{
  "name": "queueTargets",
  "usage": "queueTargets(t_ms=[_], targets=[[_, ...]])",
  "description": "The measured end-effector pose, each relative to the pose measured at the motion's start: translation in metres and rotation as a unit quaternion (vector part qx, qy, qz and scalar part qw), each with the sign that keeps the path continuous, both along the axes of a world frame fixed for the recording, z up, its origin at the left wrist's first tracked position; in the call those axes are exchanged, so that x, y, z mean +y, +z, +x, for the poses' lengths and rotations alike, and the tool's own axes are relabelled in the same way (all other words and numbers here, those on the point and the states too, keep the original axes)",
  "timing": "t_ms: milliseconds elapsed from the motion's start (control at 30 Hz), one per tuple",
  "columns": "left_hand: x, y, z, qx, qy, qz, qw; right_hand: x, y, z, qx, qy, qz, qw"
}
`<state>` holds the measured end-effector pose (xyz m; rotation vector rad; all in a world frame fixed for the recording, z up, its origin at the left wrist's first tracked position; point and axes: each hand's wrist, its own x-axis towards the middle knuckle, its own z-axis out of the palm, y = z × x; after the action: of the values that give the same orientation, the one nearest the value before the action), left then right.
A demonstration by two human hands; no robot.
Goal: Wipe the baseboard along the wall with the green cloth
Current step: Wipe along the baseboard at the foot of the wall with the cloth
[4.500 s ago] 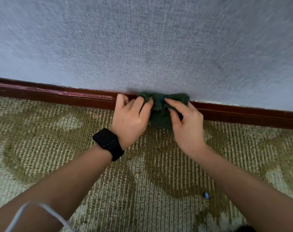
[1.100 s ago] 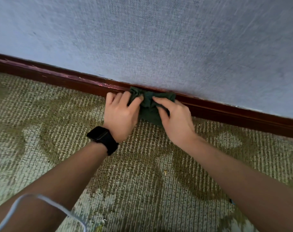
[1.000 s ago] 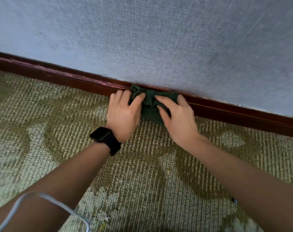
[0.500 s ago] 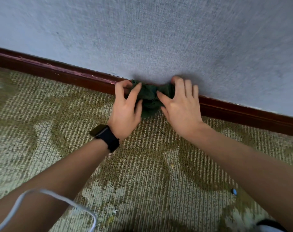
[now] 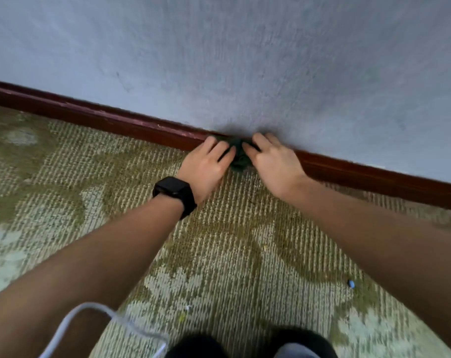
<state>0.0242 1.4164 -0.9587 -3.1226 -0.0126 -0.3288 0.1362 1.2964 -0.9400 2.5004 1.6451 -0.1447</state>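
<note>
L hand (image 5: 205,165) & R hand (image 5: 274,166) each pinched bunched green cloth (image 5: 239,157), pressing it vs baseboard (image 5: 116,120), prob. for firm scrubbing contact.

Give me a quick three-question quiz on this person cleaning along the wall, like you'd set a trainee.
1. Fill in: the left hand and right hand press the green cloth against the dark red ____.
2. Which wrist wears the black watch? A left, B right, C neither.
3. True or false: only one hand touches the cloth.
Key: 1 baseboard; 2 A; 3 false, both hands are on it.
</note>
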Motion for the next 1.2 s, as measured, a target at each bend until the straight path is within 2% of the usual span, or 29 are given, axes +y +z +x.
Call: queueTargets(t_ms=[100,233,467,633,967,1100,1200], targets=[[0.004,-0.006,0.006,-0.045,-0.014,0.059,0.997,-0.005,-0.015,0.003,0.017,0.013,0.037,0.999],[0.007,0.000,0.009,-0.063,-0.053,0.144,0.986,-0.010,-0.020,0.004,0.047,0.020,0.065,0.997],[-0.007,0.017,0.013,0.016,0.032,0.080,0.996,-0.007,-0.010,0.008,0.057,0.039,0.060,0.996],[-0.008,0.004,0.011,-0.001,0.050,0.091,0.995,-0.009,-0.018,0.003,0.039,0.024,0.089,0.995],[0.006,-0.013,0.003,0.000,-0.041,0.169,0.985,-0.002,-0.030,-0.018,0.035,-0.062,0.127,0.989],[0.010,-0.015,-0.001,-0.022,-0.037,0.134,0.990,0.001,-0.038,-0.023,0.033,-0.094,0.163,0.982],[0.016,-0.015,-0.001,-0.037,-0.058,0.144,0.987,0.006,-0.042,-0.029,0.026,-0.114,0.209,0.971]])
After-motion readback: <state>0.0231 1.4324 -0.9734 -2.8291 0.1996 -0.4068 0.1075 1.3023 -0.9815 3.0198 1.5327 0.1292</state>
